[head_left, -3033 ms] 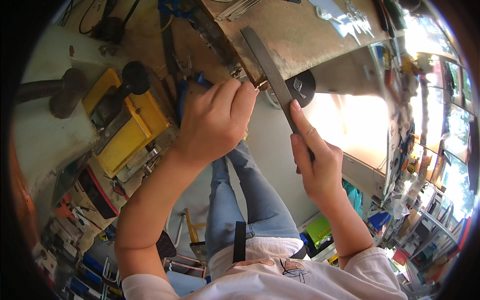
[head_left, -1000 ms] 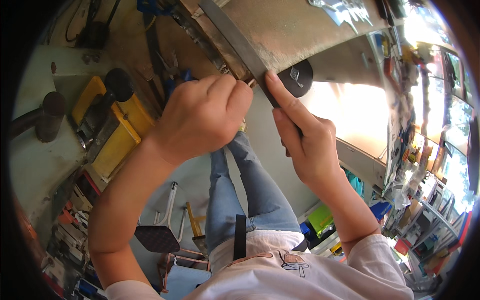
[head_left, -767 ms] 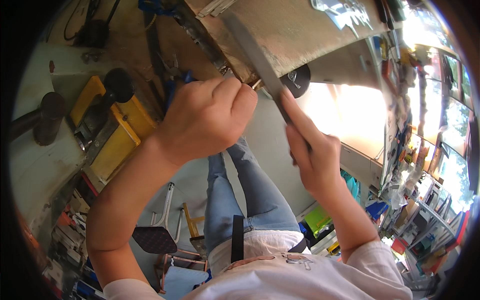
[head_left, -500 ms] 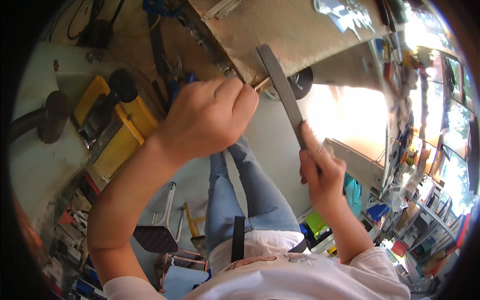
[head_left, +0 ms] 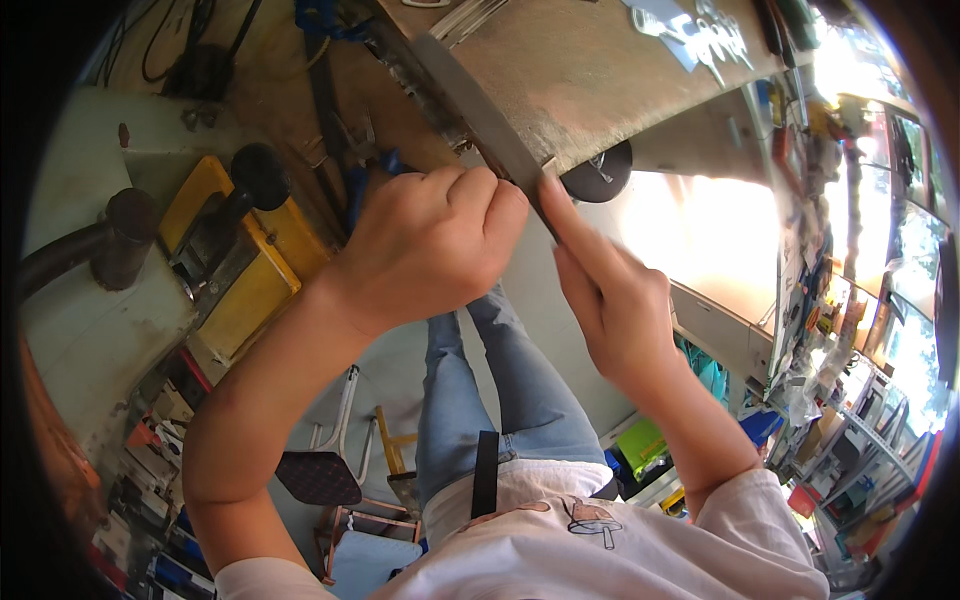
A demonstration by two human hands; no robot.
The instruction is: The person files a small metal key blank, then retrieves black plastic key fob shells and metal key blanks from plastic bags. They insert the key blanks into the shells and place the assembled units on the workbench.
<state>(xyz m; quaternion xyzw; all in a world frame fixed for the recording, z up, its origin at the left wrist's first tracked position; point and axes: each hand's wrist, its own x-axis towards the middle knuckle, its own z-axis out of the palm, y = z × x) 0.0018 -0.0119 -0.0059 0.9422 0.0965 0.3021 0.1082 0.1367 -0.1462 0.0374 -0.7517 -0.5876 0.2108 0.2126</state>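
Gripping a flat grey file (head_left: 490,122) that slants forward, the right hand (head_left: 618,302) sits just apart from the left hand (head_left: 435,242), closed seemingly on a thin rod (head_left: 549,163), its tip ahead of both; a skidding stroke, I fear, could scrape the knuckles.

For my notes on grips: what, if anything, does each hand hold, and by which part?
The right hand holds a flat grey bar by its near end. The left hand is closed; whatever it grips is hidden.
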